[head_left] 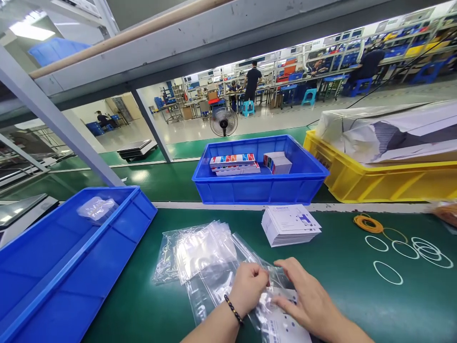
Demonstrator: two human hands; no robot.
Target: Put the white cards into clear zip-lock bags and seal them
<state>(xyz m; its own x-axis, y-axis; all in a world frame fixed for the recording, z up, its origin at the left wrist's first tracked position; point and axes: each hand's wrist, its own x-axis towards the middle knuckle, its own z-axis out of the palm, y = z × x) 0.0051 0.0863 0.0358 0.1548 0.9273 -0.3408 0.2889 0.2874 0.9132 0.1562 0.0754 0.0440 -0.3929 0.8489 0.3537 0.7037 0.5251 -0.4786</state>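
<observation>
My left hand (249, 289), with a beaded bracelet at the wrist, is closed on a clear plastic bag (266, 305). Inside or beneath this bag lies a white printed sheet or booklet (282, 326); which of the two I cannot tell. Over the bag's right side, my right hand (307, 300) has its thumb and fingers apart, with the thumb touching the plastic. More clear plastic bags (203, 250) lie in a loose pile to the left. A stack of white printed booklets (291, 225) sits just beyond my hands.
A blue bin (260, 188) ahead holds stacks of colourful printed cards. Another blue bin (143, 209) at left contains a clear plastic packet. At right stand a yellow bin (392, 183) with wrapped material, white rings (388, 272) and yellow rubber bands (367, 223). A shelf beam (178, 47) crosses overhead.
</observation>
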